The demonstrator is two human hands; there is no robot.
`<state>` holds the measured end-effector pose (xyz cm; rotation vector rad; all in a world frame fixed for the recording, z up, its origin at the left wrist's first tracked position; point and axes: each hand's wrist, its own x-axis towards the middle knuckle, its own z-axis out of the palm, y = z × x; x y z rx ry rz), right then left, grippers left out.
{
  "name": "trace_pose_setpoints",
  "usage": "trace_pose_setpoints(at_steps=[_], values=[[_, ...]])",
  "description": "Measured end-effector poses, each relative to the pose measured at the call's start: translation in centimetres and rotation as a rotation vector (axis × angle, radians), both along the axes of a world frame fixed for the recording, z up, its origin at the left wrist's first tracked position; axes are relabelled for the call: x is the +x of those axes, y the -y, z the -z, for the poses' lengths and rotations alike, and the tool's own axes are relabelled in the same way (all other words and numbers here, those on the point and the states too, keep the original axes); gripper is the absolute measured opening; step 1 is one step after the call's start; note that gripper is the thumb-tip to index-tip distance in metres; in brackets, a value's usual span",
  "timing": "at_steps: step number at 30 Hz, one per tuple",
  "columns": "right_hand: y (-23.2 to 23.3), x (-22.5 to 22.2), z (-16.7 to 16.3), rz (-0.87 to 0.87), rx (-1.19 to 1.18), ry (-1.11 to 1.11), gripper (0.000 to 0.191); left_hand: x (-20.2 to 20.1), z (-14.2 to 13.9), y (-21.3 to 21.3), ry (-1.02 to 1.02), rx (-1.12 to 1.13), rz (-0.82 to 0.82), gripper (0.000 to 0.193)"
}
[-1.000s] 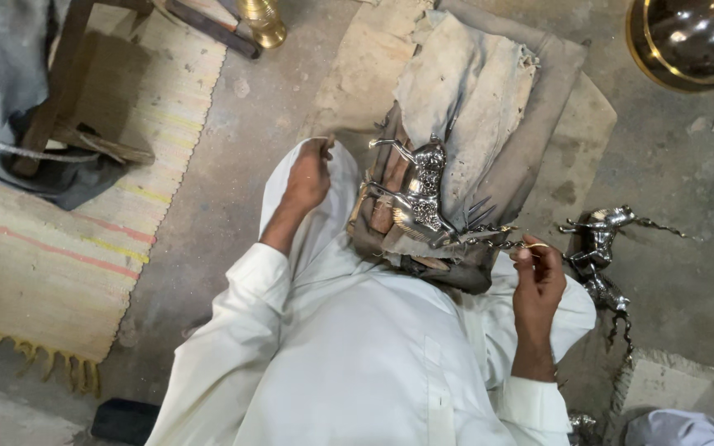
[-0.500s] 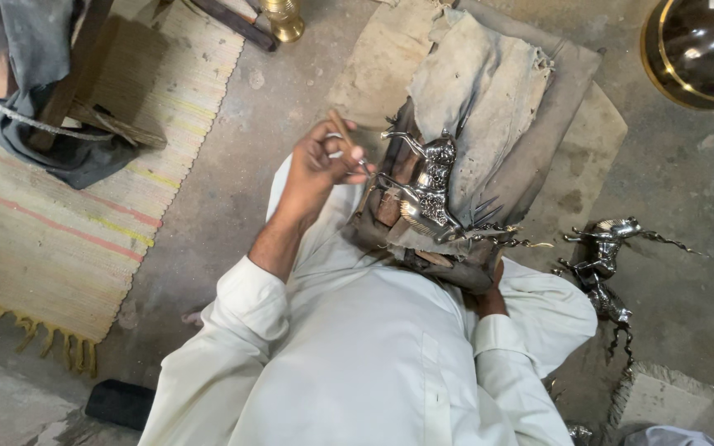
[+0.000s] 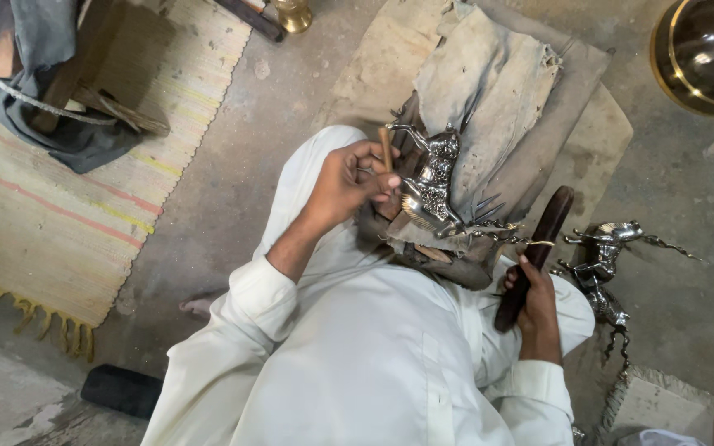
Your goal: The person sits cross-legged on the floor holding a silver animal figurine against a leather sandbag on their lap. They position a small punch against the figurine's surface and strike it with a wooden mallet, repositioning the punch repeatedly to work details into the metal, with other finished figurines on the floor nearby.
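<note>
Centrally, shiny silver horse figurine point(image 3: 431, 186) (ornate, embossed), left grip point(image 3: 345, 177) clamped on punch point(image 3: 385, 147), right grip point(image 3: 535, 293) on mallet point(image 3: 535, 252).

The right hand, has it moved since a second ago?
Yes. The right hand has dropped from beside the second silver horse on the floor toward the lap, and now grips a dark wooden mallet.
</note>
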<state>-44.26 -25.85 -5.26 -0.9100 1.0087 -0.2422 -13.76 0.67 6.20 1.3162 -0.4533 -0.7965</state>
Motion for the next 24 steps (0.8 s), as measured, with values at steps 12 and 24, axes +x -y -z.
trace_pose_setpoints(at_steps=[12, 24], values=[[3.7, -2.2, -5.1, -0.125, -0.199, 0.005, 0.024, 1.8, -2.3, 4.5, 0.378, 0.006, 0.254, 0.037], [4.2, 2.5, -12.9, -0.397, -0.671, 0.006, 0.027, 2.8, -2.9, 5.9, 0.870, 0.007, 0.464, 0.036]])
